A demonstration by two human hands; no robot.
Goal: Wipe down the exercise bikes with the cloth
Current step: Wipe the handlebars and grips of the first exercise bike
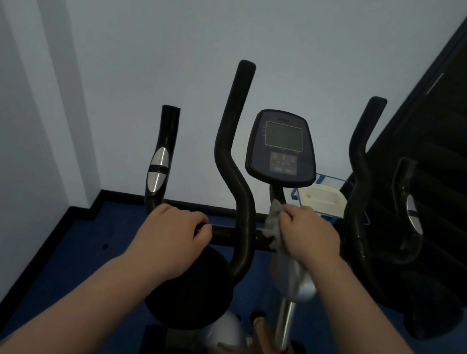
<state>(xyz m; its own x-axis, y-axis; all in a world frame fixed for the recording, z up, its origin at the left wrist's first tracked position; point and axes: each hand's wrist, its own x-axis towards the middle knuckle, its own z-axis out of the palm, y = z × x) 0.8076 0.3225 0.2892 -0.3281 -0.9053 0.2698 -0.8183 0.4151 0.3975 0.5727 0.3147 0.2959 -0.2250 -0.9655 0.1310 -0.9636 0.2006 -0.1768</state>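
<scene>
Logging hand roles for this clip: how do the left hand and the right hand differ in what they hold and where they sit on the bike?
The left hand grips the bare black crossbar, left of the inner handlebar; the right hand sits right of it, below the console. The left hand holds no cloth; the right hand clutches the grey cloth against the console stem. Both have curled fingers.

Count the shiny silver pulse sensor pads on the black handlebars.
2: one silver oval sensor pad on the far-left black handlebar, one on the far-right handlebar. Others may be hidden behind the bars.
</scene>
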